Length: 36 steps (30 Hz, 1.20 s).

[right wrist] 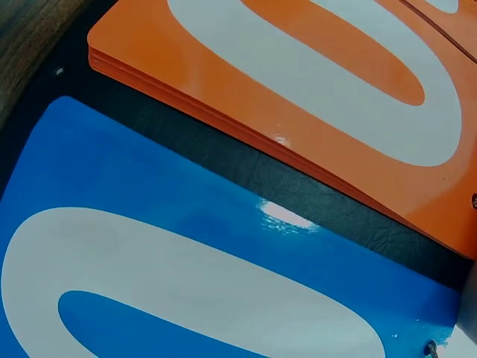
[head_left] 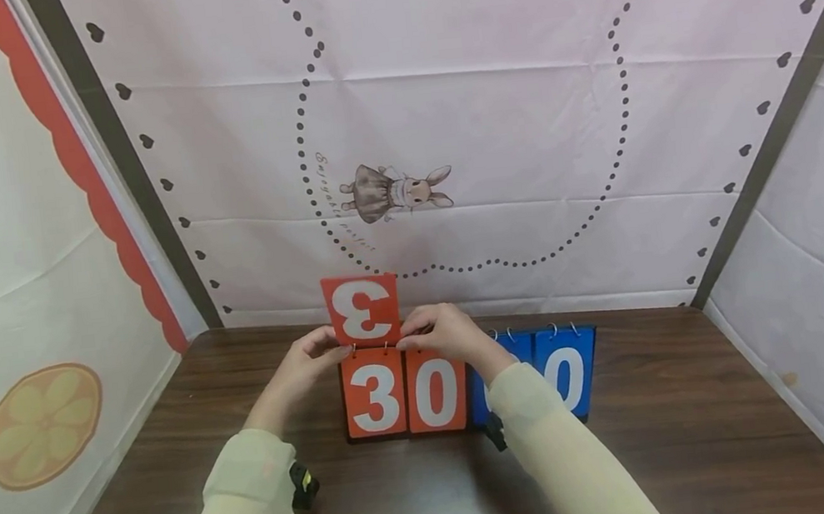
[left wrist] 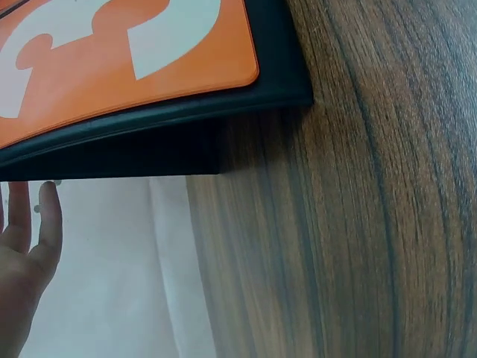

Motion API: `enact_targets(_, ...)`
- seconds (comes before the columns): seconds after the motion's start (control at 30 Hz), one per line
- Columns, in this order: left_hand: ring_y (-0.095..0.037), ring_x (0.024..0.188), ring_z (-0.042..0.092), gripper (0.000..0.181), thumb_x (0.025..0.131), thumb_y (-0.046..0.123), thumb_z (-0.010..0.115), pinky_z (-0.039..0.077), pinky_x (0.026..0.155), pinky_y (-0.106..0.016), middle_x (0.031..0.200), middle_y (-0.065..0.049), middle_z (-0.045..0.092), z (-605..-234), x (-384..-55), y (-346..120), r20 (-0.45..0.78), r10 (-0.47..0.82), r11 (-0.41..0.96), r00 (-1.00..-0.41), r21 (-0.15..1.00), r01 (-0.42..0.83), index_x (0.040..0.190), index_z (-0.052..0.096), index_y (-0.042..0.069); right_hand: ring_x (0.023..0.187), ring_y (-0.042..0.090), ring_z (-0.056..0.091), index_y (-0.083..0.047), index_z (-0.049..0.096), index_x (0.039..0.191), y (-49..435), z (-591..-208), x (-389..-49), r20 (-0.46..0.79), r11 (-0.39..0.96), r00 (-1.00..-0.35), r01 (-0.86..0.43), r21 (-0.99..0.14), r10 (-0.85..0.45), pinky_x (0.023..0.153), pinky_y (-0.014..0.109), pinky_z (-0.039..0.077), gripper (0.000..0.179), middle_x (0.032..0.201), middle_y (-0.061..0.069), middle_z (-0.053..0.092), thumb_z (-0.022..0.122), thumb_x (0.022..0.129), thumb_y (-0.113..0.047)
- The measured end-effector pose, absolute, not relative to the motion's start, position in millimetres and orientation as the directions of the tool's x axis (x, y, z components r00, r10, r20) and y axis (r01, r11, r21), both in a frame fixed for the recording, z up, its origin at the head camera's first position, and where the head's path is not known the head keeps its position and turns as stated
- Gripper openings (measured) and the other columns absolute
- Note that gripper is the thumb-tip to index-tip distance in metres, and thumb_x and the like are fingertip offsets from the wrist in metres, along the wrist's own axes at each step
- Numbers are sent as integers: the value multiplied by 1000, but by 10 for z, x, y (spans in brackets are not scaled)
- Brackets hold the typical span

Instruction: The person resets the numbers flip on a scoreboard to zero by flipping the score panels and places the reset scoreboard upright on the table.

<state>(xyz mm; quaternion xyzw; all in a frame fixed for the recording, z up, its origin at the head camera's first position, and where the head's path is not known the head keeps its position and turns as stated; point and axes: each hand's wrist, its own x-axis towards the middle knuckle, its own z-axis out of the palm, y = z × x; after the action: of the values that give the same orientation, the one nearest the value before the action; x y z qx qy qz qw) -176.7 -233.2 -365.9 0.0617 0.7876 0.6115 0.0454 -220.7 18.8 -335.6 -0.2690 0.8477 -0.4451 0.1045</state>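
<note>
A flip scoreboard (head_left: pixel 405 392) stands on the table, its red cards reading 3 and 0. Above its left rings, a red number card (head_left: pixel 361 308) is turned up, showing an upside-down 3. My left hand (head_left: pixel 302 371) pinches that card near its lower left corner, thumb in front. In the left wrist view its fingers (left wrist: pixel 49 224) reach up behind the black stand (left wrist: pixel 276 67). At the card's lower right corner, my right hand (head_left: pixel 448 333) pinches with thumb and fingers. The right forearm partly covers the blue cards (head_left: pixel 567 370); the right wrist view shows a blue 0 card (right wrist: pixel 186 179) close up.
The brown wooden table (head_left: pixel 407 500) extends in front of and on both sides of the scoreboard. Close behind it hangs a white printed cloth (head_left: pixel 526 195), with more cloth walls at left and right. Black wrist devices (head_left: pixel 304 484) sit at the sleeves.
</note>
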Motion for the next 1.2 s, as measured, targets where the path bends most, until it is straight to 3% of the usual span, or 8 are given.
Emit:
enact_targets(0.27,-33,114,50,56,81,33,72,41,93,-50,124,-12,55,-3669,-1763,-2362,4,176,311,-984,949,59,129,52,12,82,11,58,-20,75,90,184,-3357,-2214,81,450,-820,-390,-804,-567,70,25,50,11,94,-9,64,73,81,-26)
enact_targets(0.43,-28,108,55,39,79,22,75,47,88,-43,119,-11,58,-3678,-1751,-2325,101,152,289,-983,947,142,111,62,4,81,12,58,-21,75,92,188,-3359,-2206,84,439,-817,-391,-809,-571,70,25,50,11,94,-9,64,72,82,-25)
enact_targets(0.57,-23,112,54,30,78,22,75,47,88,-41,122,-5,59,-3673,-1731,-2306,156,124,288,-980,939,186,101,68,5,81,12,58,-19,75,94,192,-3355,-2205,91,430,-813,-395,-812,-575,70,26,50,13,94,-9,64,72,82,-24)
enact_targets(0.67,-21,117,51,29,77,23,76,47,88,-39,122,-6,60,-3675,-1730,-2302,157,103,298,-982,937,181,100,69,6,84,11,58,-20,75,94,191,-3343,-2205,92,433,-807,-404,-806,-583,72,27,50,13,96,-9,64,71,82,-25)
enact_targets(0.77,-23,120,48,24,78,17,75,49,86,-36,119,-10,61,-3683,-1743,-2299,166,116,258,-979,947,191,94,69,0,87,10,57,-24,75,95,190,-3329,-2209,85,448,-806,-410,-794,-586,76,27,49,13,96,-11,64,71,83,-26)
enact_targets(1.03,-24,115,51,23,78,19,75,49,82,-33,114,-8,63,-3687,-1733,-2300,168,117,262,-979,946,193,93,68,2,91,10,56,-28,75,94,200,-3325,-2225,70,454,-799,-409,-792,-598,80,30,48,12,97,-12,62,70,83,-25)
enact_targets(1.2,-26,112,53,23,80,15,74,50,78,-29,114,-13,63,-3684,-1710,-2295,169,118,224,-979,955,192,94,68,-3,91,11,56,-26,75,92,194,-3328,-2222,76,430,-789,-409,-805,-610,79,29,48,11,95,-10,62,72,82,-22)
